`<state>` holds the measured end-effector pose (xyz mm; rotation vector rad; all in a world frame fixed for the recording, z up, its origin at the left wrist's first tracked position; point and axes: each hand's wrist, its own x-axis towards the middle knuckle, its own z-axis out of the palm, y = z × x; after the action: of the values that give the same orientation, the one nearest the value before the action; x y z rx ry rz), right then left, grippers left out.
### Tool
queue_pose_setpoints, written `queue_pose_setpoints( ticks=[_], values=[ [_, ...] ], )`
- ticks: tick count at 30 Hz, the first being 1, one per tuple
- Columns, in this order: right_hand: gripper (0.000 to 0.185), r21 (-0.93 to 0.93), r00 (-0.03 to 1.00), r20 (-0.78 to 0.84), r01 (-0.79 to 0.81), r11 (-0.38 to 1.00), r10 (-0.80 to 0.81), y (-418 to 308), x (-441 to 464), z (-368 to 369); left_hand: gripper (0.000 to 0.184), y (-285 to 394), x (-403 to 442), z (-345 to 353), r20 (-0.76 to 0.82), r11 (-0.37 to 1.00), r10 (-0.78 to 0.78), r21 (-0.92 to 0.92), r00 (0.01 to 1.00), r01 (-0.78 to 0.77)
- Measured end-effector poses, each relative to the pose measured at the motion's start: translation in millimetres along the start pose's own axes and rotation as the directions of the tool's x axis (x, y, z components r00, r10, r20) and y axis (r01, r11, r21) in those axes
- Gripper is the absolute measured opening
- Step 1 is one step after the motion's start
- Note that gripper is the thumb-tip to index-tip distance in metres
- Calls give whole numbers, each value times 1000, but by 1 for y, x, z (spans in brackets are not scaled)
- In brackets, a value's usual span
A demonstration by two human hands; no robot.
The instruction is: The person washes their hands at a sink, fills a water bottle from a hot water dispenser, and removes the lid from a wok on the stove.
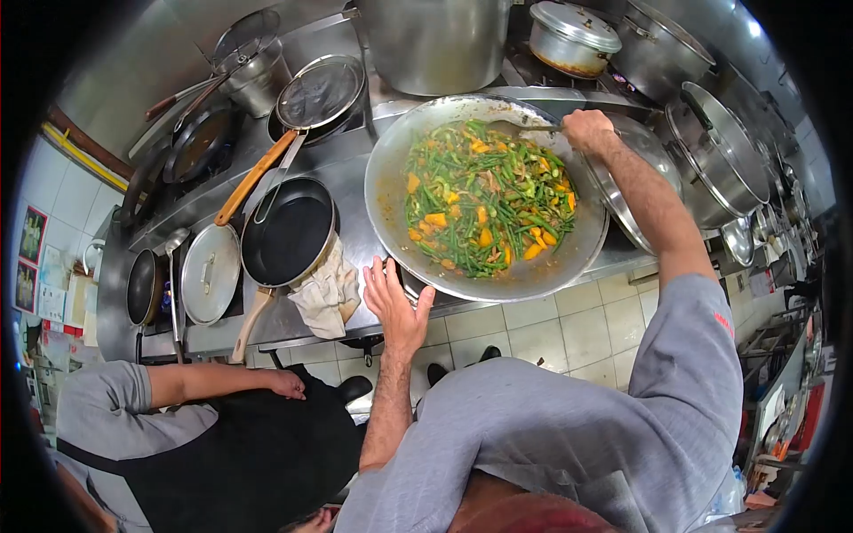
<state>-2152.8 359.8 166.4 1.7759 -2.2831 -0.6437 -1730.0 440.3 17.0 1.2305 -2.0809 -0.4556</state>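
A wide metal wok holds a stir-fry of long green beans and orange squash-like chunks. At its far right rim, my right hand is closed around the handle of a metal cooking spoon. The spoon's head rests at the far side of the food, partly hidden. My left hand has its fingers spread at the wok's near left edge, close to its handle. Whether it touches the metal I cannot tell. A crumpled beige cloth lies just left of that hand.
Left of the wok are a black frying pan, a strainer and a lid. A tall stockpot stands behind; more pots line the right. A co-worker in a black apron stands close on my left.
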Motion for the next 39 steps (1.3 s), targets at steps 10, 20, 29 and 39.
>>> queue_pose_setpoints(
  ticks=[10, 20, 29, 39],
  values=[
    [23, 260, 990, 113, 48, 964, -80, -15, -25, 13, 78, 8, 1, -7, 75, 995, -93, 52, 993, 89],
    [10, 205, 909, -407, 183, 961, -86, -29, -146, 55, 57, 272, 124, -41, 107, 577, 816, -215, 569, -788],
    [22, 412, 809, -577, 168, 895, 114, -60, -203, 115, 41, 550, 129, -35, 99, 191, 980, -213, 173, -958],
    [23, 123, 816, -573, 0, 992, 71, 24, -188, 54, 50, 361, 183, -84, 77, 520, 854, -190, 515, -833]
  ],
)
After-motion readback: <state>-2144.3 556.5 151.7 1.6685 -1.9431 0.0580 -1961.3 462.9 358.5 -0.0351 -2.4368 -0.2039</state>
